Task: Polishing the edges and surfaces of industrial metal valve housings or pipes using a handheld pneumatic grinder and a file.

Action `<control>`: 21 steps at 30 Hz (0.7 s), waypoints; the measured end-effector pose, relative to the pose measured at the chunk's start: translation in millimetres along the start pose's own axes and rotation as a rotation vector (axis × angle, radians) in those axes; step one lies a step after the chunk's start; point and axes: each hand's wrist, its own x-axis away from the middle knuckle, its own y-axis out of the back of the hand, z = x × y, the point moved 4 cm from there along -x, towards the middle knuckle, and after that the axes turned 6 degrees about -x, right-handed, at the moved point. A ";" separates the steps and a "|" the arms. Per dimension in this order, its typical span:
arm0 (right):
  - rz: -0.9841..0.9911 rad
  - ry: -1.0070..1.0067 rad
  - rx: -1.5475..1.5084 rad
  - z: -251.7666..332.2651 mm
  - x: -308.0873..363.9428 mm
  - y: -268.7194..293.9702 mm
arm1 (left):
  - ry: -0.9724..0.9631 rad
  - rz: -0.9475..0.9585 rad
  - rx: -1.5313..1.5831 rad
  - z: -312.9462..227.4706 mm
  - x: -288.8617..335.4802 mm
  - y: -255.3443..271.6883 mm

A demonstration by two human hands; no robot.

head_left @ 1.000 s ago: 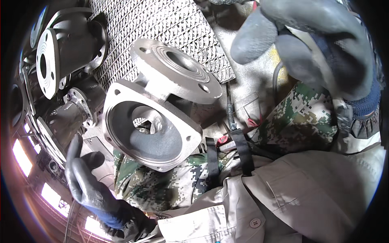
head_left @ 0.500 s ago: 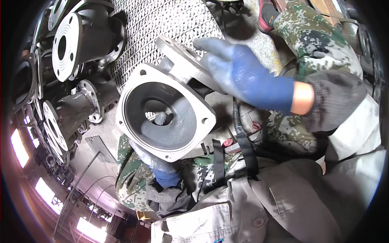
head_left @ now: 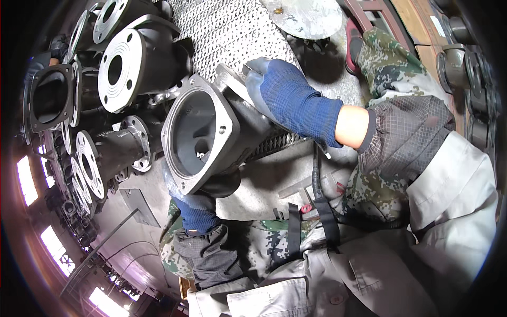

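A grey cast metal valve body (head_left: 237, 124) is tilted in front of me, with its wide square-cornered flange (head_left: 219, 105) facing left. The dark bore inside shows a smaller opening at its bottom. My right hand (head_left: 282, 92), in a blue coated glove, grips the round flange on the far side, fingers curled over its edge. Beneath the near left corner, my left hand (head_left: 189, 203), gloved alike, holds the casting from below. Most of the left fingers are hidden behind the metal.
Several similar flanged castings (head_left: 124, 68) are stacked at the left. A patterned metal mesh sheet (head_left: 227, 31) lies beyond the casting. A round plate (head_left: 311, 18) stands at the far side. More castings (head_left: 457, 68) line the right. Black straps (head_left: 328, 222) hang near my lap.
The valve body has turned so that its wide opening faces more to the left. My right hand, earlier stretched along the far flange, now has its fingers curled over it. The view has shifted.
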 end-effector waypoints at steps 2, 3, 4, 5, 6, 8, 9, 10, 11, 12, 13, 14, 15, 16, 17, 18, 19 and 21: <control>0.006 0.030 0.034 1.6 -3.5 -1.2 | 0.054 -0.031 0.109 -13.8 -6.1 4.9; 0.008 0.040 0.034 4.9 -5.4 -1.6 | 0.083 -0.048 0.163 -19.0 -9.8 6.1; 0.023 -0.097 -0.094 3.7 -6.8 -1.9 | 0.363 -0.059 0.695 -8.6 -8.4 -3.2; 0.037 -0.234 -0.223 3.8 -8.1 -2.1 | 0.636 -0.068 1.229 -4.4 -7.0 -14.0; 0.076 -0.234 -0.203 7.9 -9.9 0.5 | 0.681 -0.088 1.258 -5.6 -6.8 -12.6; 0.028 -0.203 -0.202 7.0 -11.2 -0.7 | 0.722 -0.111 1.299 -9.0 -10.0 -13.3; -0.025 -0.181 -0.202 6.6 -11.9 2.3 | 0.778 -0.113 1.430 -10.2 -12.0 -18.8; -0.006 -0.194 -0.181 4.4 -13.0 4.7 | 0.833 -0.114 1.564 -12.0 -13.4 -24.2; -0.005 -0.182 -0.174 4.9 -13.2 8.9 | 0.758 -0.074 1.529 -15.3 -16.8 -26.3; 0.020 -0.165 -0.194 5.5 -17.3 0.2 | 0.671 -0.095 1.332 -12.9 -17.1 -23.0; 0.044 -0.149 -0.213 -2.5 -19.9 -13.3 | 0.587 -0.109 1.133 -10.0 -17.0 -20.7; 0.038 -0.135 -0.194 -3.7 -19.8 -10.5 | 0.580 -0.123 1.154 -7.9 -15.7 -21.3; -0.009 0.013 -0.149 -0.9 -19.1 -7.7 | 0.523 -0.100 1.104 -2.6 -11.7 -24.7; -0.055 0.161 -0.106 1.7 -17.9 -5.3 | 0.467 -0.079 1.051 2.3 -10.5 -27.7; 0.032 -0.193 -0.248 7.2 -19.0 -3.5 | 0.387 -0.038 0.935 6.6 -10.8 -29.1; 0.001 -0.117 -0.199 9.5 -17.2 -4.5 | 0.388 -0.055 0.965 11.3 -7.9 -37.7; -0.029 -0.041 -0.152 8.0 -15.9 -6.6 | 0.390 -0.072 0.993 14.9 -6.7 -43.8; -0.005 -0.025 -0.141 2.8 -16.8 -3.5 | 0.842 -0.168 1.734 -2.8 -16.3 -47.7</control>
